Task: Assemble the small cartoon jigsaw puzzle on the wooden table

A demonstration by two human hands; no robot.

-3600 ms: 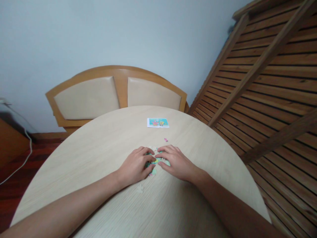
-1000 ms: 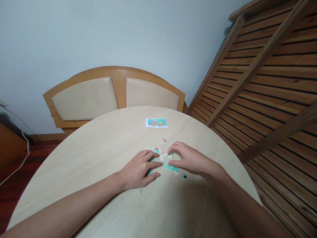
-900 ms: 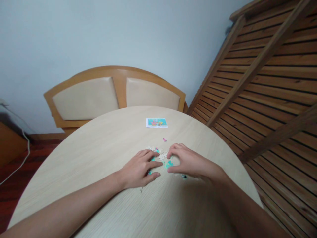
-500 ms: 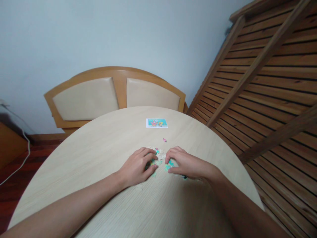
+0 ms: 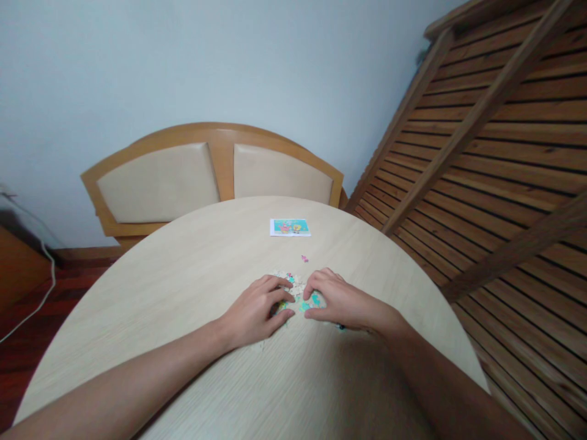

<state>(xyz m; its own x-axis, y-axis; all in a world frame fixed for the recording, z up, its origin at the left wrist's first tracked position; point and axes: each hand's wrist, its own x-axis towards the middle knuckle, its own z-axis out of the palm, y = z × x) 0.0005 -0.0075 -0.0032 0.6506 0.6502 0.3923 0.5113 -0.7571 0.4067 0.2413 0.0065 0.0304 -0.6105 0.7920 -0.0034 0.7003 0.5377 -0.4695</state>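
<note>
A heap of small jigsaw puzzle pieces (image 5: 299, 285) lies on the table between my two hands, most of them pale side up and some teal, green or yellow. My left hand (image 5: 257, 307) curves around the heap's left side, fingers apart, with pieces partly hidden under it. From the right, my right hand (image 5: 338, 299) cups the heap, thumb and fingers spread around teal pieces (image 5: 315, 300). One pink piece (image 5: 304, 258) lies by itself beyond the heap. Farther back is a picture card (image 5: 291, 227) showing a pink and a yellow cartoon figure on teal.
The round pale wooden table (image 5: 183, 263) fills the foreground. Behind it, a headboard with cream panels (image 5: 160, 183) leans against the wall (image 5: 229, 61). On the right stands a large slatted wooden frame (image 5: 481, 153). A white cable (image 5: 48, 281) hangs at the left.
My right hand has shifted slightly left, bringing teal pieces closer to my left hand. The gap between my hands is narrower. The card and pink piece lie where they were.
</note>
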